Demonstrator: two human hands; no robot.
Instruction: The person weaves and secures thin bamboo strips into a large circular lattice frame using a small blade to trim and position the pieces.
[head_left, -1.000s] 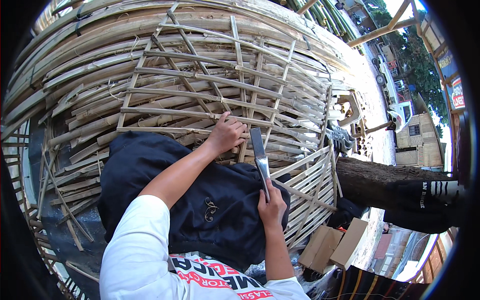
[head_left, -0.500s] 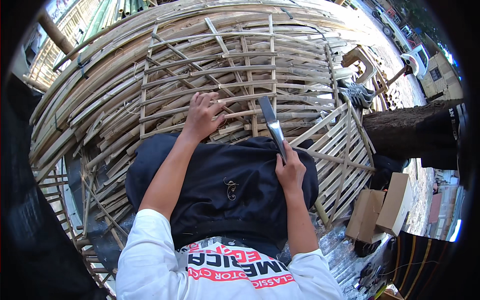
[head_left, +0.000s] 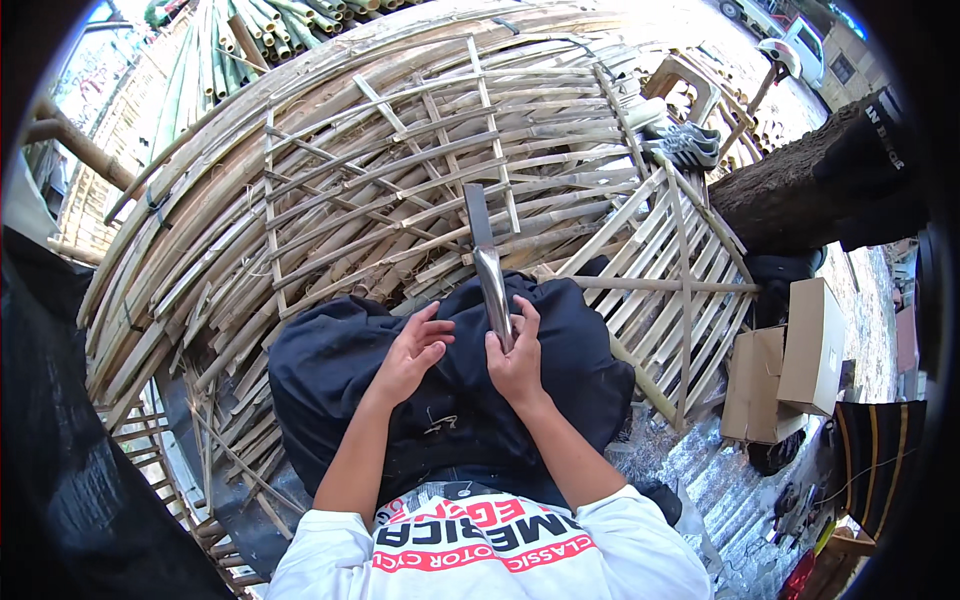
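In my right hand (head_left: 517, 365) is a chisel-like metal tool (head_left: 487, 255), with a dark flat blade and a shiny rounded handle. Its blade points away from me, over the near edge of a bamboo lattice (head_left: 390, 149). Just left of the handle, my left hand (head_left: 407, 357) hovers above my lap with its fingers apart, holding nothing. Dark cloth (head_left: 330, 365) covers my legs beneath both hands. The lattice of crossed split slats rests on a large pile of bamboo strips (head_left: 190, 262) before me.
A second slatted bamboo panel (head_left: 685, 290) leans at my right, beside an open cardboard box (head_left: 755, 385). Behind it are a thick log (head_left: 770, 185) and a grey shoe (head_left: 688, 146). Green bamboo poles (head_left: 215, 60) lie at the far left.
My left hand has left the lattice slats and drawn back over my lap. My right hand has moved left and nearer to me, still holding the tool. The view has shifted slightly.
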